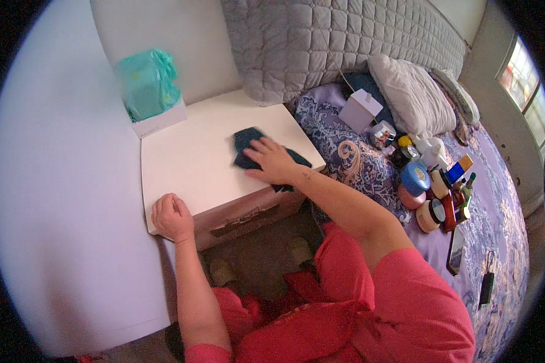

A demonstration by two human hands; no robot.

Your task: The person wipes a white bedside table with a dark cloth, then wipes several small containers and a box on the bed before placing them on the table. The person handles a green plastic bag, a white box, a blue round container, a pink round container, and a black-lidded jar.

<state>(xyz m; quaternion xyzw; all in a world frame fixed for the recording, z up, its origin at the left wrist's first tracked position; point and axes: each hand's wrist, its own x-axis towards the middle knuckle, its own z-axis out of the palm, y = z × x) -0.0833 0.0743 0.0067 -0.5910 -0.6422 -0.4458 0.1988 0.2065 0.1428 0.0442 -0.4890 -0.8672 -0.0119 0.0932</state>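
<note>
A dark teal cloth (pixel 246 138) lies crumpled on the white top of a small cabinet (pixel 194 157). My right hand (pixel 274 162) rests on the cloth, palm down, with its fingers stretched out and spread over it. Part of the cloth shows beyond the fingertips, and another part sticks out beside the wrist toward the cabinet's right edge. At the near left corner of the top, my left hand (pixel 173 216) leans on the surface with its fingers curled in, and no object shows in it.
A box in a green plastic bag (pixel 148 85) stands at the cabinet's far left corner, beside a tall pale panel (pixel 60 181). To the right, a bed with a patterned sheet (pixel 363 175) holds several jars and bottles, a white box (pixel 360 111), a pillow (pixel 412 97) and a phone (pixel 456 251).
</note>
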